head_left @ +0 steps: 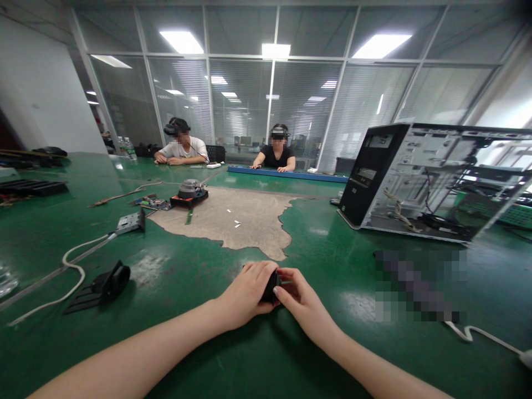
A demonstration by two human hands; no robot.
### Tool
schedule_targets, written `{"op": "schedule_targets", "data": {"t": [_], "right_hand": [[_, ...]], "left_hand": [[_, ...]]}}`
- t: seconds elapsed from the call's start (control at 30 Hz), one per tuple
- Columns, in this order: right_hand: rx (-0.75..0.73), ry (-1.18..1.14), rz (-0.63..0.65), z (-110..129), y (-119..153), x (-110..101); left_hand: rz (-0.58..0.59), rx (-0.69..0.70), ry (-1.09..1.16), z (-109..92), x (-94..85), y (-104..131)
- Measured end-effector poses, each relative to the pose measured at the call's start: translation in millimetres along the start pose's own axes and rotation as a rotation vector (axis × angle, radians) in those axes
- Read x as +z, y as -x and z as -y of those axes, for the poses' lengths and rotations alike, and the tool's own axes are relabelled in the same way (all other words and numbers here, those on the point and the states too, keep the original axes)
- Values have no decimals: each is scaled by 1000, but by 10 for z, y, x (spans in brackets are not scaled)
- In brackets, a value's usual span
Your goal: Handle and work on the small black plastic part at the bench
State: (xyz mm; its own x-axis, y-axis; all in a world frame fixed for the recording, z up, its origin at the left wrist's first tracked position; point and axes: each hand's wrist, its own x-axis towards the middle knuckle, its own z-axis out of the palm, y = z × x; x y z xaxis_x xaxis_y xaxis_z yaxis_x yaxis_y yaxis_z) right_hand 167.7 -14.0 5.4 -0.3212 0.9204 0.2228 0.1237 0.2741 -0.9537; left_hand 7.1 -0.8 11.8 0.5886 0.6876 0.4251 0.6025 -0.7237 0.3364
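Left hand [245,293] curls over a small black thing [271,287], as I see from afar, and the right hand [305,303] pinches its right side. Fingers hide most of it, so I can't tell its long way or where it points. It's mid-table, nearer than the bare tan patch [249,221].

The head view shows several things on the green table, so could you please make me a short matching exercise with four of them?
Column one:
1. Computer case
2. Small black part
3. Long bar
4. Dome-shaped part

Column two:
A. Blue, near the far edge of the table
B. By the edge of the bare tan patch
C. Between the left hand and the right hand
D. Upright on the right, one side open

Right pairs: 1-D, 2-C, 3-A, 4-B.
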Motion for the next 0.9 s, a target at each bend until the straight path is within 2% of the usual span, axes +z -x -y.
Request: {"op": "schedule_targets", "data": {"t": [0.07, 0.27, 0.53, 0.73, 0.9], "right_hand": [[-11, 29, 10, 15, 14, 2], [-142, 143, -66, 54, 46, -1], [15, -13, 12, 8, 12, 6], [-61, 107, -39, 62, 36, -5], [-48, 15, -18, 40, 17, -11]], "left_hand": [[0, 4, -1, 2, -1, 2], [5, 16, 8, -4, -15, 5], [-5, 6, -6, 22, 19, -1], [-1, 14, -6, 20, 11, 9], [-16, 16, -6, 23, 16, 9]]}}
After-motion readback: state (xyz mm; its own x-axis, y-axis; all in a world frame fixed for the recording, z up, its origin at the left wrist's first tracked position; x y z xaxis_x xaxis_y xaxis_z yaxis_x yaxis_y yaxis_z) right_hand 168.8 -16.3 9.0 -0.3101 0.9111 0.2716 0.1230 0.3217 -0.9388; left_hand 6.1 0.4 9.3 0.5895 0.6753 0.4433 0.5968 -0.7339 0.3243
